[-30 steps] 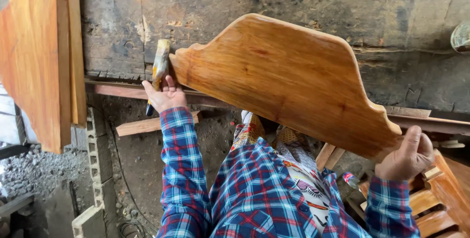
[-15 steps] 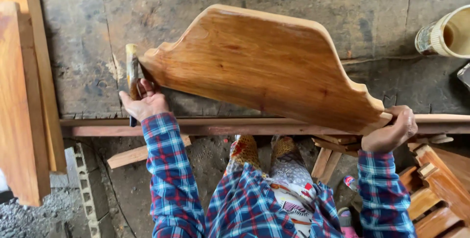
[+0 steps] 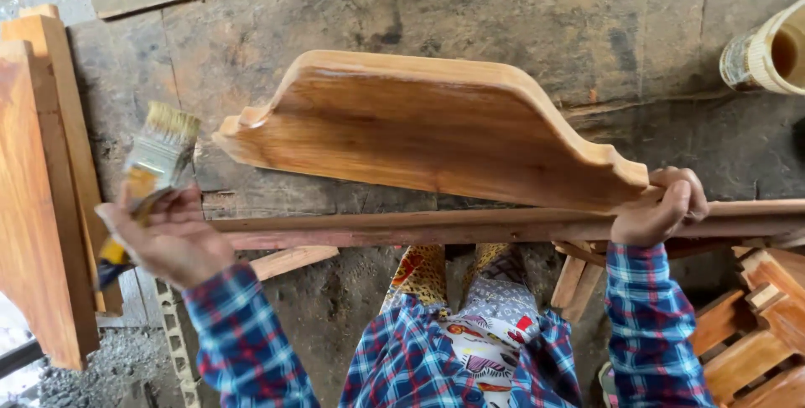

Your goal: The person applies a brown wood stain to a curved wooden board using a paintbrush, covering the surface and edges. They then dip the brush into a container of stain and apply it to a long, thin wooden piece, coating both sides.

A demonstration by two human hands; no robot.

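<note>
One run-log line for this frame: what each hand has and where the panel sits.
left hand: holds brush, clear of panel | right hand: grips panel right end | panel: shaped, glossy, over bench | can: far right

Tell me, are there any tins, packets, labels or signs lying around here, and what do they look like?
Can: at the top right edge of the workbench, open-topped, round, cream-coloured, with a printed label wrapped around its side.
No other packages, signs or screens show.
</note>
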